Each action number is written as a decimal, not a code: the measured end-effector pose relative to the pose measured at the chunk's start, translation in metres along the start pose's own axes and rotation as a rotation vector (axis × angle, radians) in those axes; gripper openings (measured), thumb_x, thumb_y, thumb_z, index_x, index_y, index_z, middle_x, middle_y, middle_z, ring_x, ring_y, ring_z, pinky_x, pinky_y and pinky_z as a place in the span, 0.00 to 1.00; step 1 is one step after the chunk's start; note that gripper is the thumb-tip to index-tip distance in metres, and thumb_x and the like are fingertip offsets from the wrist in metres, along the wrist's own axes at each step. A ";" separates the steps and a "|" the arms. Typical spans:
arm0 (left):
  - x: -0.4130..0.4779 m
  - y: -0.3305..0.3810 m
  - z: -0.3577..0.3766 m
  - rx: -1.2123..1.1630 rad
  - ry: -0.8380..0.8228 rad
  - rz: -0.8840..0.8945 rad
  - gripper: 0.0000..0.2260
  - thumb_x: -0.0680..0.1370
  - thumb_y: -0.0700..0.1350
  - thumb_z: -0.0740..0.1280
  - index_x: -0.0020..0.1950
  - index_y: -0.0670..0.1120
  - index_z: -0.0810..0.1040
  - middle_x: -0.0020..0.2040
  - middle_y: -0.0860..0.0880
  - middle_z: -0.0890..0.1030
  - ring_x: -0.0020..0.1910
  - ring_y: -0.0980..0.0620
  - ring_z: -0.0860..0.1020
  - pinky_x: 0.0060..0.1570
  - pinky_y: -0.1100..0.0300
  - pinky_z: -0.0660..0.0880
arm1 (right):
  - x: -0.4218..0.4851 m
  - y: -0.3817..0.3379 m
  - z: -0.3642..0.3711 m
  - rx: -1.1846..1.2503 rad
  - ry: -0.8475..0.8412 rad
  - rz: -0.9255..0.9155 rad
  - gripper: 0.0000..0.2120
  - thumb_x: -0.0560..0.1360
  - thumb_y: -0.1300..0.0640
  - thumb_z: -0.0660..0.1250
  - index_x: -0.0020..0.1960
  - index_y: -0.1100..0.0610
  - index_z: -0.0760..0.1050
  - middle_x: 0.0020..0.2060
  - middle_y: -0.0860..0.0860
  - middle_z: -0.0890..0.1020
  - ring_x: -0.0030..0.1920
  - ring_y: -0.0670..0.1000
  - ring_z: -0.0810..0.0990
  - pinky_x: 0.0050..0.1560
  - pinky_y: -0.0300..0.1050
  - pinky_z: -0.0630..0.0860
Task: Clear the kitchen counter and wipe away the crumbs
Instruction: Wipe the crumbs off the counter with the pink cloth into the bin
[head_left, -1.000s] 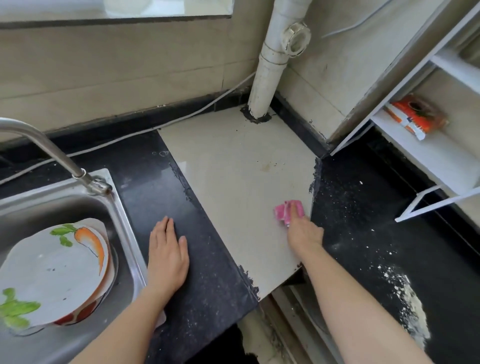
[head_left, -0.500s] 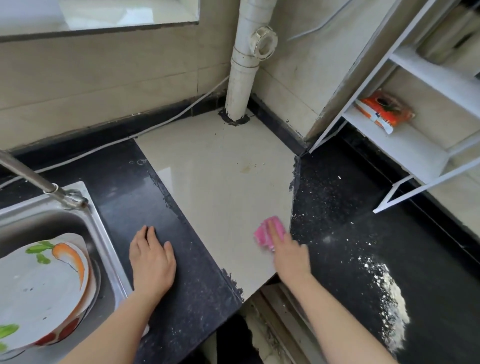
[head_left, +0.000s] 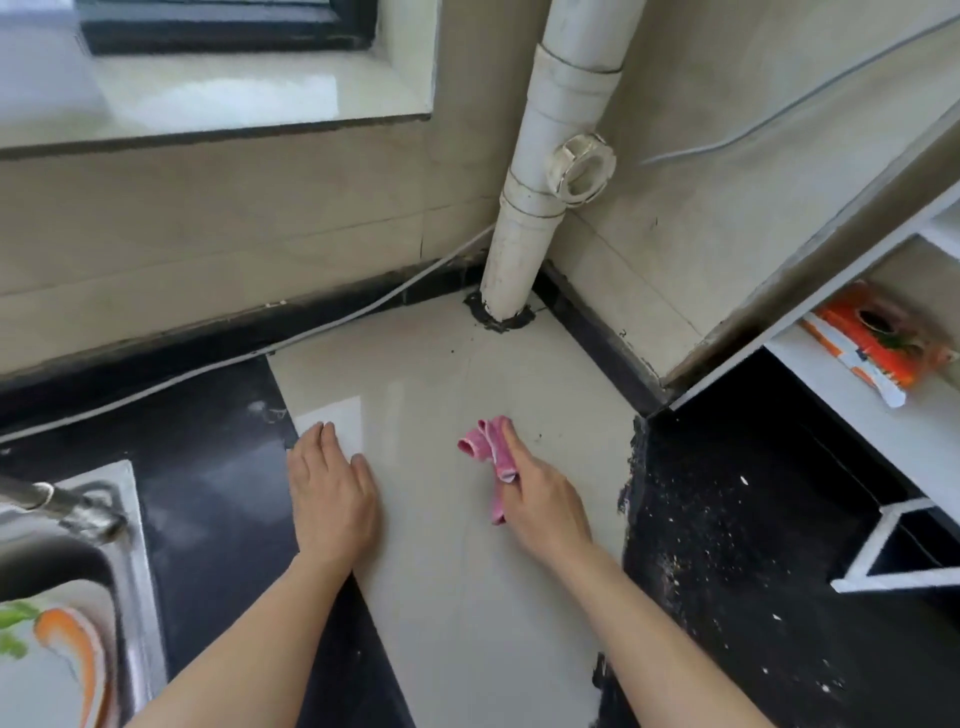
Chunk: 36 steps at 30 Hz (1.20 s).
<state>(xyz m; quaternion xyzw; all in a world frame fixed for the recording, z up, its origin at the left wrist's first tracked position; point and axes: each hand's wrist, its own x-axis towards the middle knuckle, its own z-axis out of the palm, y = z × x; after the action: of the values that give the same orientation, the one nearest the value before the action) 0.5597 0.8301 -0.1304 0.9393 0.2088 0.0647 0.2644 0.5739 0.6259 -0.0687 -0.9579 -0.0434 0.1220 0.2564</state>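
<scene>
My right hand (head_left: 540, 499) presses a crumpled pink cloth (head_left: 491, 452) onto the cream tile section (head_left: 467, 597) of the counter, near its middle. My left hand (head_left: 330, 493) lies flat, palm down, fingers together, across the seam between the tile and the black counter (head_left: 218, 499). Small dark specks dot the tile just right of the cloth. White crumbs (head_left: 717, 525) are scattered over the black counter on the right.
A white drain pipe (head_left: 535, 208) rises from the tile's back corner. A steel sink (head_left: 104, 597) with a tap and a carrot-patterned plate (head_left: 57, 660) is at lower left. A white rack (head_left: 857, 415) at right holds an orange packet (head_left: 878, 348). A cable runs along the wall.
My right hand slid the pink cloth from the tile's right front edge toward its middle. My left hand moved from the black counter onto the tile's left edge. The view tilted up.
</scene>
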 end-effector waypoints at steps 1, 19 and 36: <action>0.012 -0.001 0.001 0.006 0.020 -0.026 0.22 0.80 0.42 0.53 0.73 0.35 0.58 0.73 0.38 0.60 0.74 0.43 0.55 0.75 0.51 0.45 | 0.015 -0.013 0.011 -0.005 -0.025 -0.053 0.34 0.77 0.59 0.58 0.77 0.43 0.46 0.45 0.55 0.83 0.50 0.57 0.80 0.49 0.49 0.74; 0.043 -0.011 0.014 0.015 0.081 -0.230 0.20 0.80 0.43 0.54 0.72 0.40 0.62 0.72 0.42 0.62 0.72 0.46 0.57 0.72 0.51 0.56 | 0.169 -0.066 0.038 -0.211 -0.042 0.028 0.29 0.75 0.58 0.65 0.72 0.54 0.56 0.57 0.56 0.80 0.54 0.60 0.80 0.44 0.48 0.70; 0.047 -0.011 0.016 0.008 0.092 -0.250 0.20 0.79 0.43 0.58 0.71 0.40 0.64 0.71 0.41 0.64 0.70 0.45 0.58 0.70 0.48 0.60 | 0.261 -0.019 -0.017 -0.521 -0.151 -0.646 0.07 0.74 0.64 0.65 0.49 0.61 0.81 0.46 0.55 0.81 0.48 0.56 0.74 0.43 0.48 0.71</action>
<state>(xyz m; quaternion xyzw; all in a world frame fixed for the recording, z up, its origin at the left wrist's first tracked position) 0.6025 0.8512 -0.1493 0.9031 0.3364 0.0732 0.2566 0.8303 0.6722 -0.1001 -0.9162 -0.3896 0.0899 0.0266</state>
